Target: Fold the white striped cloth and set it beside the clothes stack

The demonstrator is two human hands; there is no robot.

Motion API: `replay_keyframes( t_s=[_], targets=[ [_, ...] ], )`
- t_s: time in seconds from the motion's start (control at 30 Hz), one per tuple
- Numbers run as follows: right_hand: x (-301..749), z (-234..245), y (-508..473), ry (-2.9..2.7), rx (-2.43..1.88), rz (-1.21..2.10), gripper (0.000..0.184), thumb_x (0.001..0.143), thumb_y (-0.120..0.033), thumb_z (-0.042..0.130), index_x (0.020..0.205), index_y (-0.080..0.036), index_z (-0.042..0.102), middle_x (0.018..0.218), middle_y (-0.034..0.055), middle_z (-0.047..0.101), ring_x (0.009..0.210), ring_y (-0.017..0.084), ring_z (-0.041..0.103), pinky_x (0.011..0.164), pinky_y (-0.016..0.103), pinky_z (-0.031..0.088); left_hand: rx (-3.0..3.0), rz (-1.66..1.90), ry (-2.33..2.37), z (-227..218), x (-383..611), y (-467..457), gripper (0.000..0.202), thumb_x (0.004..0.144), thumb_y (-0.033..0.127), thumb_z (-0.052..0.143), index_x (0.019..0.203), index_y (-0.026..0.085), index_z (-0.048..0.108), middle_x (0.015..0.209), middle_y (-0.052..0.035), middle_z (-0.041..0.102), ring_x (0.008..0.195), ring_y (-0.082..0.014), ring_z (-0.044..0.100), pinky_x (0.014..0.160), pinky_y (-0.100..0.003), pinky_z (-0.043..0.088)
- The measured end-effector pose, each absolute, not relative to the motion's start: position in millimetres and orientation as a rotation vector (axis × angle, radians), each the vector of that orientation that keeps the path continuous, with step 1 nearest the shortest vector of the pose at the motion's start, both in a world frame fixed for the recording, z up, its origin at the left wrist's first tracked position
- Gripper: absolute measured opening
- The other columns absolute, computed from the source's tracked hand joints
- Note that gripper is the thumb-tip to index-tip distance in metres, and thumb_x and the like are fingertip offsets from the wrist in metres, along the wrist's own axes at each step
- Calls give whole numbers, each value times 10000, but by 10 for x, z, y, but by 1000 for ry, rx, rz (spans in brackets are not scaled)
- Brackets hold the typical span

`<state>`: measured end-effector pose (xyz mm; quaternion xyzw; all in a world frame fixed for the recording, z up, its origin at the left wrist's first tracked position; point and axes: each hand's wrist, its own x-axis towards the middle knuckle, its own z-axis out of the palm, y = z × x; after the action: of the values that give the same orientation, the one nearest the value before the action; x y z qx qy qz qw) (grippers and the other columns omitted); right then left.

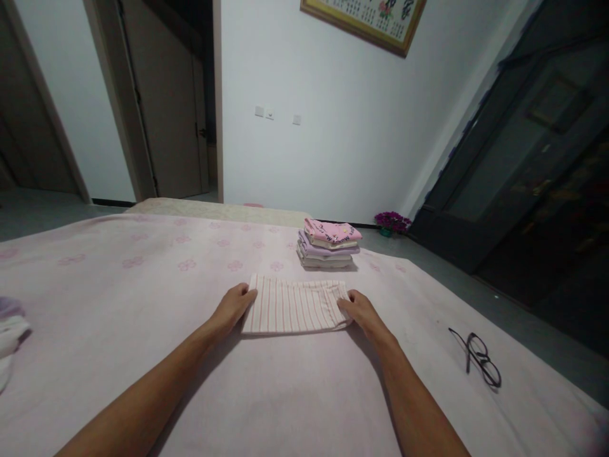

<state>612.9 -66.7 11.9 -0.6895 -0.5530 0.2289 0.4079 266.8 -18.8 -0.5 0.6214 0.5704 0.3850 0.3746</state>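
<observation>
A folded striped cloth [294, 306], white with thin pink lines, lies flat on the pink flowered bedsheet [143, 298], near the middle of the bed. The left hand [234, 306] rests at the cloth's left edge, fingers curled loosely over the upper left corner and touching the fabric; whether the fingers pinch the cloth cannot be told. The right hand [360, 311] rests at the right edge, fingers bent and closed on the cloth's right side near the upper corner. Both forearms extend from the lower edge of the view. Beyond the cloth, just behind its right half, stands a stack of folded clothes [328, 244], pink on top, lilac and cream below. A pair of glasses [478, 357] lies on the sheet well to the right of the right hand. Bunched clothing [10, 333] sits at the far left edge.
</observation>
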Motion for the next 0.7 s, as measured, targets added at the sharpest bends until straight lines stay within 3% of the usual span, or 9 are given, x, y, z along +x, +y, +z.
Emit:
replay_keyframes(
  t_s=[0.1,0.27,0.4,0.5,0.6,0.7],
  targets=[
    [5807,262,-653,-1319,-1604,773,253,711,-390,634,827,-167,614,708,22,626,612,170,567,507,244,421,1579,1054,1494,130,2367,-264,353,818,533,489,788,195,585,694,-3,601,661,-190,573,588,-284,407],
    [5083,223,-573,-1347,-1407,1034,458,785,-406,607,1164,-151,583,869,48,688,612,160,588,491,235,421,1665,1064,1798,160,1545,-297,408,828,575,470,881,197,613,763,-12,660,748,-216,615,641,-285,423],
    [4792,128,-555,-1733,-1616,813,332,818,-306,596,1107,-144,624,970,98,714,827,212,654,701,294,487,1726,776,2052,-25,1083,-411,422,859,498,469,1107,187,609,899,-51,732,821,-249,682,699,-315,474],
    [4792,250,-609,-1925,-1794,507,328,886,-310,551,1156,-147,641,1108,148,696,1010,275,644,876,376,473,1890,724,2133,-71,1037,-523,509,926,458,400,1329,174,528,1198,-117,701,1017,-292,688,805,-382,515],
    [4710,455,-682,-2012,-1865,129,464,961,-309,464,1378,-119,539,1348,200,595,1237,311,555,1036,417,410,2196,832,2034,-57,1229,-532,520,978,402,329,1362,129,548,1402,-161,598,1264,-310,586,1041,-447,466],
    [4418,539,-731,-2201,-1710,86,499,1005,-320,400,1441,-97,495,1447,190,542,1341,295,488,1128,413,351,2464,819,1791,-98,1545,-439,495,990,370,353,1332,125,615,1425,-153,603,1397,-309,477,1186,-475,344]
  ],
)
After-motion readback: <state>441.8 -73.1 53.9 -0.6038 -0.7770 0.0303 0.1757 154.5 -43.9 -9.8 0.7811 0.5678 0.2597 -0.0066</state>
